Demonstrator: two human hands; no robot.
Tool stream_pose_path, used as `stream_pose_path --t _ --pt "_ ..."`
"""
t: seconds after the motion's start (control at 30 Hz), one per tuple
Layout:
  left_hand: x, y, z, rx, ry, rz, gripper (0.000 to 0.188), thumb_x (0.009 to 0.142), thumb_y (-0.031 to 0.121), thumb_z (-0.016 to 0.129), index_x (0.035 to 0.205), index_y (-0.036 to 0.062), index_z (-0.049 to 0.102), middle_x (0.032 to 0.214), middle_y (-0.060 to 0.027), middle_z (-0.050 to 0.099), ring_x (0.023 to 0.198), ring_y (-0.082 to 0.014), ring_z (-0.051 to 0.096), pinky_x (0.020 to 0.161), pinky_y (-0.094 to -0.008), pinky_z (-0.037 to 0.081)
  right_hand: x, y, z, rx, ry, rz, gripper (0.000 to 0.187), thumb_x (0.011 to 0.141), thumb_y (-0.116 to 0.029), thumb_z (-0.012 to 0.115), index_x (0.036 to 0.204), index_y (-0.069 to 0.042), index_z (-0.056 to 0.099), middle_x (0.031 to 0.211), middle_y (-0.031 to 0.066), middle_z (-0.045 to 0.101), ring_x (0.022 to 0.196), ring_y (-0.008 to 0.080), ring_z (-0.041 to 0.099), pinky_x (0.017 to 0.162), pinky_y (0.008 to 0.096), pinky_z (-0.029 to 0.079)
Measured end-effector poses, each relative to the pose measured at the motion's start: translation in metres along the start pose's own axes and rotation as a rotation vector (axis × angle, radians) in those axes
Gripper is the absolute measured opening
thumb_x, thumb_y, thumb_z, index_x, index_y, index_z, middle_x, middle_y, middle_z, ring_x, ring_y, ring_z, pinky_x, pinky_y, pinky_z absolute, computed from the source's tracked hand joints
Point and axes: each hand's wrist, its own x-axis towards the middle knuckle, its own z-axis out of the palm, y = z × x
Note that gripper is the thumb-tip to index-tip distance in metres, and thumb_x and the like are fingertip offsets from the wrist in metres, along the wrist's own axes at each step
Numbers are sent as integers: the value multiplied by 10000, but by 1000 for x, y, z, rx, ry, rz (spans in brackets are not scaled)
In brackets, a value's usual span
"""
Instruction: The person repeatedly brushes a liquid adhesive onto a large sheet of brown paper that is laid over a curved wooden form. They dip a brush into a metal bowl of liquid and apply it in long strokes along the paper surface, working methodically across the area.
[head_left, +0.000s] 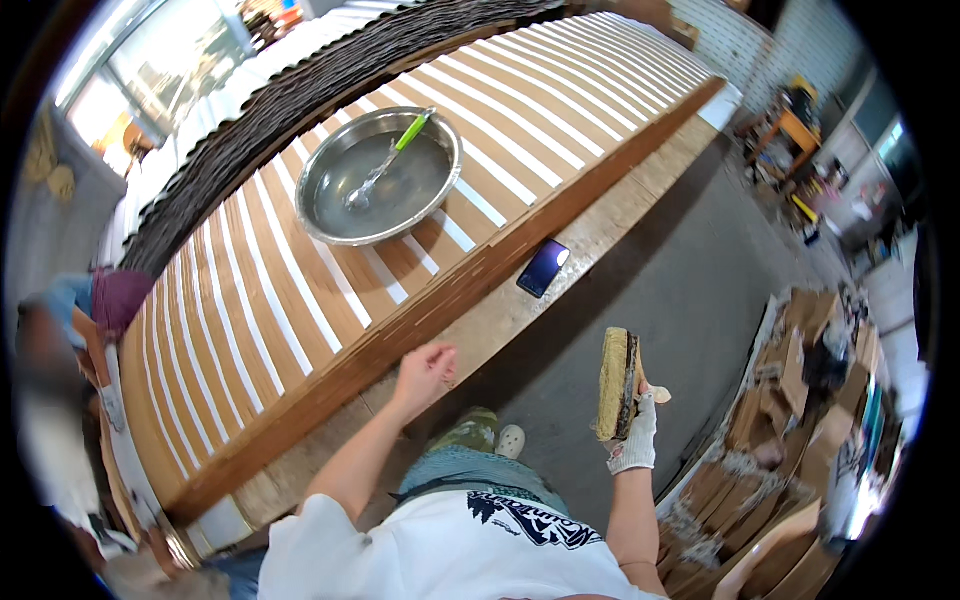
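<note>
My right hand (pixel 640 425), in a white glove with bare fingertips, is closed around a wide brush (pixel 613 385) with thick yellowish bristles and a dark edge. It is held out over the floor, away from the bench. My bare left hand (pixel 428 370) is loosely curled beside the near edge of the bench, with nothing visible in it. Ahead lies a long stack of brown sheets (pixel 490 135) fanned out in steps, with white strips between them. On it rests a metal basin (pixel 335 220) of cloudy grey liquid, holding a ladle-like tool with a green handle (pixel 411 132).
A dark phone (pixel 544 268) lies on the bench ledge (pixel 480 325). Behind the stack runs a pile of dark wavy sheets (pixel 215 145). Another person (pixel 75 330) is at the far left end. Cardboard scraps (pixel 770 450) are heaped on the right; a cluttered wooden stool (pixel 797 130) stands farther back.
</note>
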Motion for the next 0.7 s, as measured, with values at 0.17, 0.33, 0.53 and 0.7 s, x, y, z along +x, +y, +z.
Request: stream_pose_path --t 0.17,0.33,0.53,0.7 --pt "67 22 -58 -84 437 -66 380 1029 377 552 1171 36 640 804 -43 648 580 -89 580 507 -230 475 75 -31 64 -139 -249 108 499 982 -509 529 1281 -113 585 1061 118 704 773 293 708 573 501 593" --pt "142 34 -145 -279 1044 55 410 1040 443 488 1144 66 611 763 -41 598 535 -94 520 472 -238 428 139 -42 190 -170 -490 209 576 984 -496 538 1305 -19 572 1031 201 698 836 326 719 726 485 620" --pt "205 22 -239 -523 970 -36 616 1028 600 363 1144 59 634 832 -44 668 551 -97 530 493 -246 444 233 -25 334 -468 -457 208 452 981 -429 596 1247 -63 605 1082 149 718 914 291 726 768 422 631" --pt "233 33 -252 -545 950 -138 655 1027 609 354 1258 44 593 1082 -94 703 982 -222 670 845 -371 541 287 19 428 -464 -503 332 457 979 -423 611 1217 -34 635 1065 122 723 903 236 718 827 367 596"
